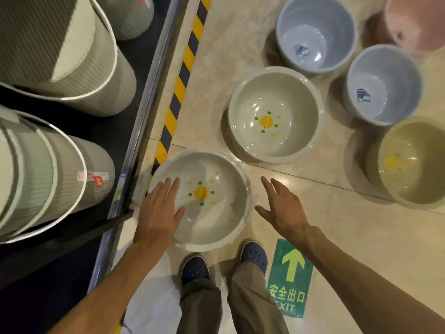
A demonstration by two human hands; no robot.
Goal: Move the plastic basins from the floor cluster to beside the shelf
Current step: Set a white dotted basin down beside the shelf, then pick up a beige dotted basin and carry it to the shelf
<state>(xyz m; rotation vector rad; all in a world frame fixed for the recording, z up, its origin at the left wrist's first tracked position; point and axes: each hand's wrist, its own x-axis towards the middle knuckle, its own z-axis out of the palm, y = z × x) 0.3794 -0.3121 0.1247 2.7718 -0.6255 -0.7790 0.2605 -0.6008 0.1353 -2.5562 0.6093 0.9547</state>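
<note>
A grey-white basin (224, 218) with a yellow flower print rests on the floor right beside the shelf edge (134, 141), in front of my feet. My left hand (160, 212) hovers open over its left rim, fingers spread. My right hand (280, 207) is open just right of the basin, holding nothing. A second flower basin (274, 92) sits farther ahead. A yellowish flower basin (409, 138) lies at the right. Two pale blue basins (313, 18) (385, 68) and a pink one (414, 18) stand at the far right.
The low shelf on the left carries stacks of ribbed grey-green bins (72, 68) (48, 169). Yellow-black hazard tape (183, 75) runs along the shelf's base. A green exit-arrow sticker (290, 276) is on the tiled floor by my right shoe (254, 254).
</note>
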